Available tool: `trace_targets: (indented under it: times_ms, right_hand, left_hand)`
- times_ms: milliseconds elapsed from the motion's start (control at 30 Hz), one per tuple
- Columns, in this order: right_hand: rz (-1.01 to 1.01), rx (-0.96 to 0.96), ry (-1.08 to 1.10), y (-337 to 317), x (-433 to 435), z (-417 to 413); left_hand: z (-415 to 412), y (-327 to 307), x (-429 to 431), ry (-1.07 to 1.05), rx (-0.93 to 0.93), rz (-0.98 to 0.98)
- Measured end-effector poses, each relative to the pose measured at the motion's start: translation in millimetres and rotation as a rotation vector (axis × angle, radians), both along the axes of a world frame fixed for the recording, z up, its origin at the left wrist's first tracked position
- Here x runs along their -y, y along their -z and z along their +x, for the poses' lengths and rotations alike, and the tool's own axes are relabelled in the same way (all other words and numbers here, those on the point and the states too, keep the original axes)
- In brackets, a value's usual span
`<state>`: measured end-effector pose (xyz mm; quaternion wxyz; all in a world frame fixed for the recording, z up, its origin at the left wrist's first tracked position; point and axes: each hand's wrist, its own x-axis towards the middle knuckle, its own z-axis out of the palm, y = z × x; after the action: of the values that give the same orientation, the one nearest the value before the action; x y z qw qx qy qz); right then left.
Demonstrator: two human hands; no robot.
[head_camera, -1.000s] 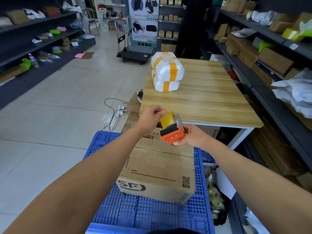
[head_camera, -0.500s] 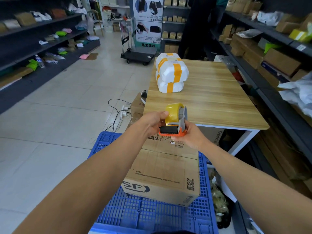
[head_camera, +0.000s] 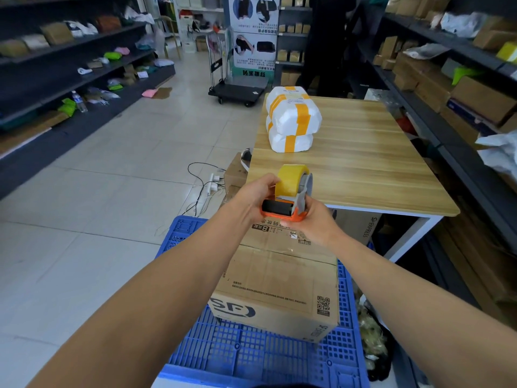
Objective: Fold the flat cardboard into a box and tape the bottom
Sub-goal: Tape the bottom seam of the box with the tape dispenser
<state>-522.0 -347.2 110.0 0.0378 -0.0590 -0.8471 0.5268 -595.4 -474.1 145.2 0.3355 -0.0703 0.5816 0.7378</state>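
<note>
Left hand (head_camera: 251,198) and right hand (head_camera: 314,221) clasp an orange plastic tape dispenser (head_camera: 279,209) (glossy yellow roll (head_camera: 291,180)) over the cardboard box (head_camera: 279,278).

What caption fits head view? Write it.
Left hand and right hand hold orange tape dispenser above brown cardboard box on blue plastic pallet.

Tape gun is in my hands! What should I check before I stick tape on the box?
1. Tape gun gripped by left hand and right hand: ok.
2. Roll has tape on it: ok.
3. Loose tape end pulled out: cannot tell, the left hand hides it.
4. Box folded up, standing on the blue pallet: ok.
5. Top flaps shut flat: ok.
6. Tape gun touching the box: not ok, it looks held above the far end.
</note>
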Motion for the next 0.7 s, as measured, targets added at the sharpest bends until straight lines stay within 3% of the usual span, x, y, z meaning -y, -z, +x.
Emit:
trace_targets:
  times_ms: [433, 700]
  right_hand:
    - [0.016, -0.037, -0.032, -2.2, 7.9, 0.9]
    - [-0.039, -0.055, -0.079, -11.2, 8.2, -1.9]
  left_hand:
    - [4.1, 3.4, 9.0, -0.095, -0.039, -0.139]
    - [2.0, -20.3, 21.3, 0.015, -0.100, -0.077]
